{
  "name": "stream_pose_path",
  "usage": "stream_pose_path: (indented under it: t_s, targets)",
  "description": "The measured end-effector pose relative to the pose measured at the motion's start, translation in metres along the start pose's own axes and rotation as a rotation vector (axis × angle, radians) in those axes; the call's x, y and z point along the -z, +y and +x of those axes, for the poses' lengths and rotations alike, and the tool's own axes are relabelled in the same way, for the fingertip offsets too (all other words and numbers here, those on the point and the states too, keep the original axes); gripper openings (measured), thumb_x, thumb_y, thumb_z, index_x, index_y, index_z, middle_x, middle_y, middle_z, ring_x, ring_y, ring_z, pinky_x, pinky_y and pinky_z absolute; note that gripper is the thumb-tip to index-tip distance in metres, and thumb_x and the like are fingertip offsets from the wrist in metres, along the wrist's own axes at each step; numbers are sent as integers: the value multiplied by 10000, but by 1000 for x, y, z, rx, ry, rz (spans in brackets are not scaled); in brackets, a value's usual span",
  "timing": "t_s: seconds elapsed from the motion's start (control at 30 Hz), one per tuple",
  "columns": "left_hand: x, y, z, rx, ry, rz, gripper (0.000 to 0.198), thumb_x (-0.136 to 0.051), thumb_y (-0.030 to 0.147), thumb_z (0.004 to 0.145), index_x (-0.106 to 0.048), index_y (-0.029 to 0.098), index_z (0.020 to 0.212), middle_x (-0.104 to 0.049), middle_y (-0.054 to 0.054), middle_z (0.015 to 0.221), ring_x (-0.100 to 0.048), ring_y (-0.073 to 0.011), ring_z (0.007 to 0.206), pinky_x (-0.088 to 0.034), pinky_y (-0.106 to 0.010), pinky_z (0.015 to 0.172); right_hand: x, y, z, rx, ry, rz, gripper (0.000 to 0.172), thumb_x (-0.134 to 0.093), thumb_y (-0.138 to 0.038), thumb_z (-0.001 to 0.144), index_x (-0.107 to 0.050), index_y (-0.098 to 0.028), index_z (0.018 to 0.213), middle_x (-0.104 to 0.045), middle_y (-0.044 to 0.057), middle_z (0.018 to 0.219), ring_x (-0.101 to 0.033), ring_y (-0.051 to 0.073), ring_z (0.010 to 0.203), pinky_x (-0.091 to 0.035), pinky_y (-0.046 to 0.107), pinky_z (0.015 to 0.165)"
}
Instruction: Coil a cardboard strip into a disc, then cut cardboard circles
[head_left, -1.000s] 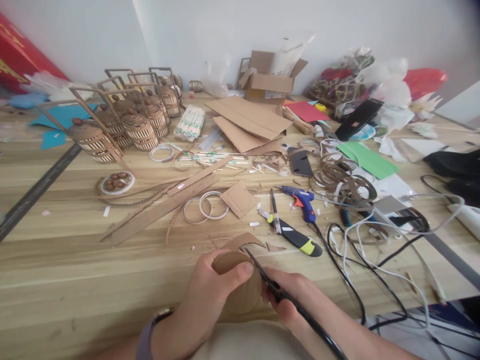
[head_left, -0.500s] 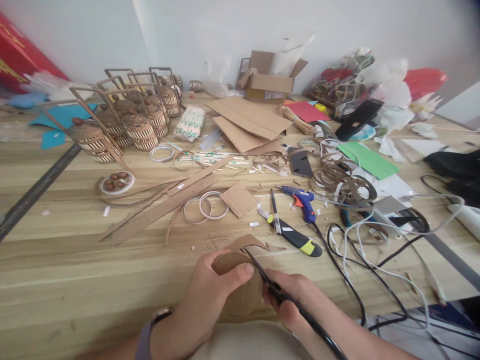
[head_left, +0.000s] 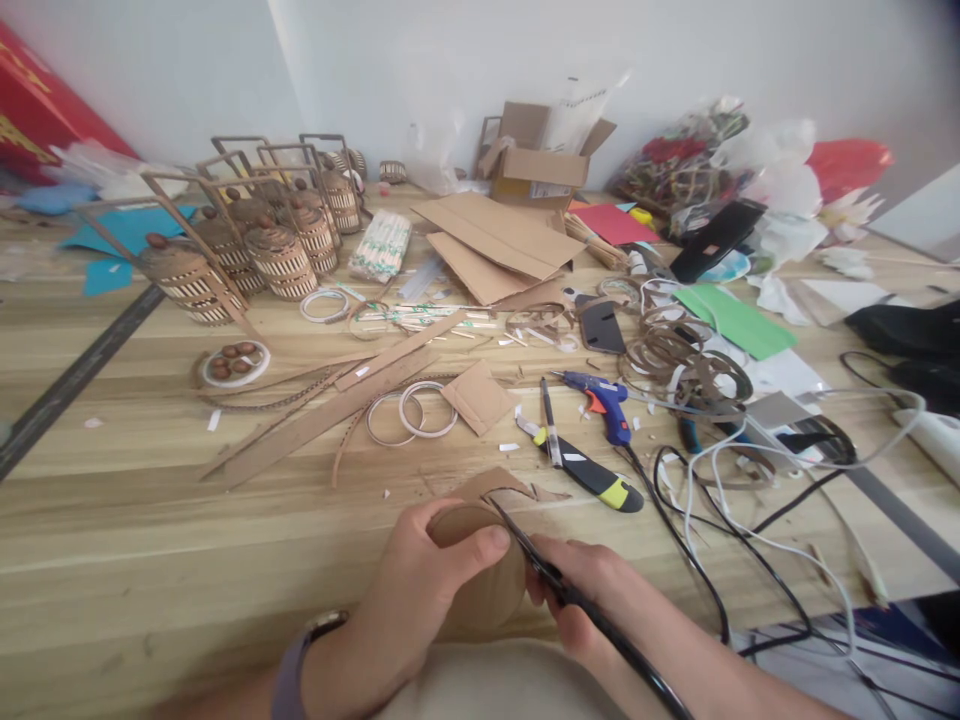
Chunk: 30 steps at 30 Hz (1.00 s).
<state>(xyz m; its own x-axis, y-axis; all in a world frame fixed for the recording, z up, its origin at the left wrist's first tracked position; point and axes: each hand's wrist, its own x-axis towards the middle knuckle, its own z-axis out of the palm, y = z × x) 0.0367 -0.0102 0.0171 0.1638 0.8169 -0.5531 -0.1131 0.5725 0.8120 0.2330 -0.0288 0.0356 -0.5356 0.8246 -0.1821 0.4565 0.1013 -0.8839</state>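
My left hand [head_left: 435, 570] grips a round piece of brown cardboard [head_left: 491, 590], its thumb lying across the top face. In my right hand [head_left: 592, 585] is a pair of black-handled scissors [head_left: 544, 565]. Their blades reach up and left to the far edge of the round piece, beside my left thumb. A jagged cardboard offcut [head_left: 499, 484] sticks out just beyond the blade tips. The lower part of the disc is close to my body, and the fingers under it are hidden.
Beyond my hands lie a utility knife [head_left: 592, 475], a pen [head_left: 550, 425], a blue glue gun [head_left: 607, 400], tape rolls [head_left: 427, 410] and a cardboard square [head_left: 480, 397]. Tangled cables [head_left: 720, 540] spread at right. Small woven lanterns [head_left: 279, 262] stand at back left, near cardboard sheets [head_left: 510, 235].
Almost nothing differs. Both hands, the scissors and the cardboard stay in nearly the same place.
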Motion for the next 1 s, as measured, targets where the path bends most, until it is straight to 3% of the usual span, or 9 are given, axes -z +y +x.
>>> stream_pose_path:
  t_s: [0.17,0.47,0.77,0.9,1.0]
  targets:
    - [1,-1,-1,0,-2,11,333,-837,425,632,-765,205,872,-804,-14,817,-724,-253,843,-533,-317,743,1,4,-1,-4,-2,13,524,-395,-706,964,-487,-216,803,-483,-17,691,-415,133,595,-369,239,524]
    - [1,-2,-1,-25,-20,25,308,-826,420,630,-787,211,853,-806,-12,828,-714,-259,858,-523,-322,757,-2,15,-5,5,-32,25,625,-360,-800,928,-517,-210,795,-458,-24,694,-387,124,593,-339,234,509]
    - [3,-3,-3,11,-11,34,328,-834,430,611,-760,208,841,-798,-19,827,-706,-263,843,-515,-334,752,5,-11,-2,-21,-37,95,663,-324,-811,926,-546,-201,790,-497,-17,709,-402,130,608,-427,233,586]
    - [3,-3,-2,16,-14,30,318,-829,436,601,-757,214,816,-792,-21,810,-700,-260,827,-510,-335,746,1,4,-3,-3,-25,76,610,-360,-756,960,-552,-203,788,-478,-25,672,-427,130,588,-453,235,599]
    - [3,-2,-1,21,-17,49,318,-829,438,590,-755,213,802,-791,-29,810,-700,-269,835,-510,-346,755,-1,16,-4,-17,-43,63,654,-366,-813,917,-569,-205,789,-454,-37,647,-420,125,569,-428,227,554]
